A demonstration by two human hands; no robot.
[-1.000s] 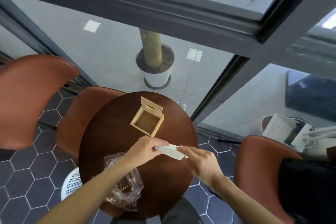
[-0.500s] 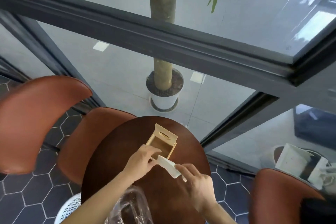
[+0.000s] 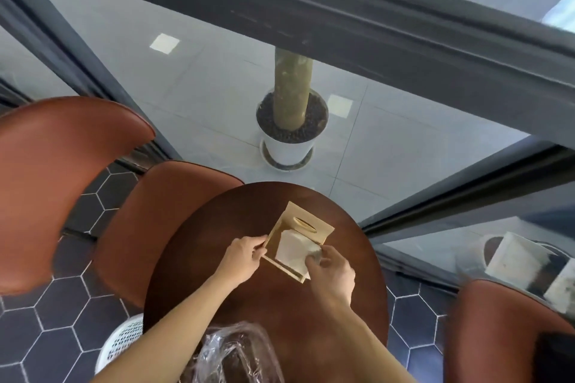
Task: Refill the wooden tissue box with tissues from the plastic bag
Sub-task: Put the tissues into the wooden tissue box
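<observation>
Wooden tissue box (image 3: 297,242) sitting open near the far edge of the round table (image 3: 217,258), white tissues (image 3: 294,250) lying inside, right hand (image 3: 331,270) pinching their near corner, left hand (image 3: 244,256) gripping the box's left wall, plastic bag (image 3: 233,354) lying at the near edge.

The round table (image 3: 311,320) is showing a deep reddish-brown, kinda glossy. On it the wooden tissue box (image 3: 281,262) is looking pale blond, plain grain, and the tissues (image 3: 294,250) inside are reading plain white. At 6 o'clock the plastic bag (image 3: 236,354) is just clear with shiny crinkle highlights. The chairs (image 3: 56,177) around are glowing rusty orange-brown. The floor (image 3: 46,336) under them is wearing dark navy hexagon tiles with white grout lines. At 12 o'clock the plant pot (image 3: 286,149) is sitting white with dark pebbly fill, and the trunk (image 3: 292,84) is looking olive-tan. The basket (image 3: 121,342) at 7 o'clock is white lattice.
</observation>
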